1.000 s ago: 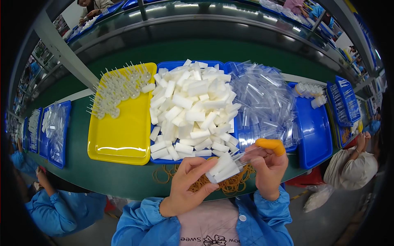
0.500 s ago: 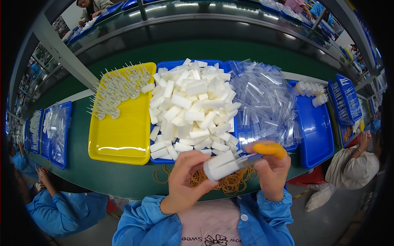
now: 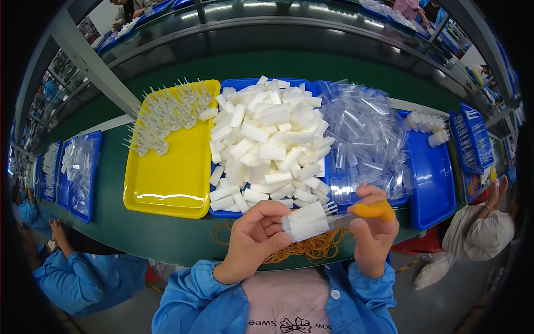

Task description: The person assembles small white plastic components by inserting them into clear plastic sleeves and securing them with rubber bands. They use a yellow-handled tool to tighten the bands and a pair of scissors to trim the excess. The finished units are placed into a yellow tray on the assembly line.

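Note:
My left hand (image 3: 253,239) is closed around one end of a bundle of white foam blocks (image 3: 307,221), its thumb and fingers pressing from either side. Several thin pale prongs stick out of the bundle's right end. A clear plastic strip (image 3: 338,221) runs from the foam toward my right hand (image 3: 375,231). An orange finger cot (image 3: 374,211) covers one right finger. That finger and the thumb close on the strip's outer end, while another finger is raised. Beneath the bundle lies a pile of tan rubber bands (image 3: 314,249) on the green table.
Behind my hands stand a yellow tray (image 3: 161,181) of pronged clear parts, a blue tray heaped with white foam blocks (image 3: 267,142), one of clear plastic strips (image 3: 364,139), and a blue tray (image 3: 431,183) with several finished-looking bundles (image 3: 428,121). Co-workers sit at both sides.
The bundle has turned slightly, and its prongs show more plainly beyond the foam. My right fingers have shifted, one now raised above the finger cot. The whole view has moved a little.

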Tool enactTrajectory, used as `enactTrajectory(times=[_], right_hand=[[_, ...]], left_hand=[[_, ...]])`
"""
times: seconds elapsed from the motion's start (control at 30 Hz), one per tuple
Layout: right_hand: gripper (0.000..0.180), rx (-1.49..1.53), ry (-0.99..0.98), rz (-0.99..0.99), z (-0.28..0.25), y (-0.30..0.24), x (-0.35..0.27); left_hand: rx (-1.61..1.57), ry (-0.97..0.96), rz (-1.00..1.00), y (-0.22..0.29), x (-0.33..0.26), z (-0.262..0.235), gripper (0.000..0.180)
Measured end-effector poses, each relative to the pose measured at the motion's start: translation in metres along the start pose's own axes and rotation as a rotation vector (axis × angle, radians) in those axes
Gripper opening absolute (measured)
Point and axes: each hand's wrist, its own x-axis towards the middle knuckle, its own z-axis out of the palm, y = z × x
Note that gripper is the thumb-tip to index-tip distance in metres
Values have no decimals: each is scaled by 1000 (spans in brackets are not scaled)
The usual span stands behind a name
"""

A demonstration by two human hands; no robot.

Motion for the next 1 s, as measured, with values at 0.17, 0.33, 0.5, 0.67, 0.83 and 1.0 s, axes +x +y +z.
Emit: enactTrajectory(times=[0.17, 0.33, 0.5, 0.67, 0.83, 1.0], right_hand=[[18, 9, -54, -22, 7, -2, -9], [19, 28, 1, -37, 15, -7, -15], [19, -8, -128, -6, 11, -6, -3], [22, -347, -68, 9, -12, 15, 51], [27, -1162, -70, -263, -20, 59, 77], [27, -756, -8, -169, -24, 55, 66]], left_hand=[[80, -69, 103, -9, -7, -1, 36], [81, -81, 103, -9, -8, 1, 37], [41, -58, 90, -11, -2, -7, 36], [13, 0, 61, -10, -1, -12, 34], [32, 18, 75, -9, -2, -11, 36], [21, 46, 75, -10, -2, -15, 36]])
